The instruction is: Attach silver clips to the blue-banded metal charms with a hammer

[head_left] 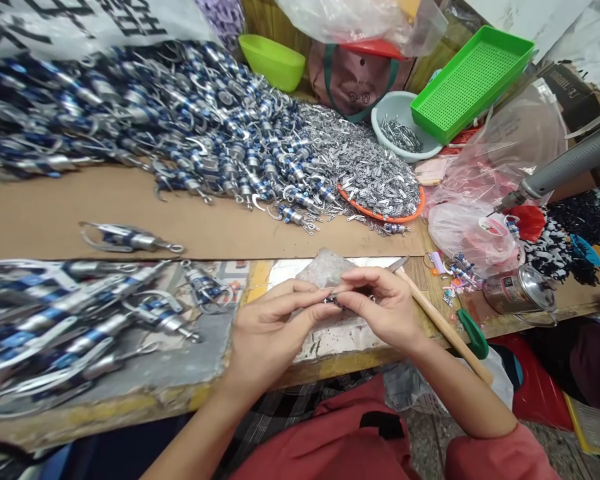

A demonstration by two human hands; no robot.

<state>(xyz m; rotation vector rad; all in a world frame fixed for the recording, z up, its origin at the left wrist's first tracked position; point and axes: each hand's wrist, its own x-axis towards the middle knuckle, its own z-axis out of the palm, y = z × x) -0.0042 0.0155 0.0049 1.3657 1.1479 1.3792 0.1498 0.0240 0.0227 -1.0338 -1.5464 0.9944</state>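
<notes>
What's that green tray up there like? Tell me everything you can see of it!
The green tray is bright, rectangular and looks like plastic. Raised sides go around a floor full of little holes. It's tilted, its open side facing us, towards the back right. Its lower end overlaps the pale bowl here; whether it rests on it, I can't tell. Neither the left hand nor the right hand touches it.

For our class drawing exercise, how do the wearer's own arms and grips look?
The left grip and right grip are bare, without gloves or wristbands. A reddish sleeve ends near the right elbow; no left sleeve shows.
</notes>
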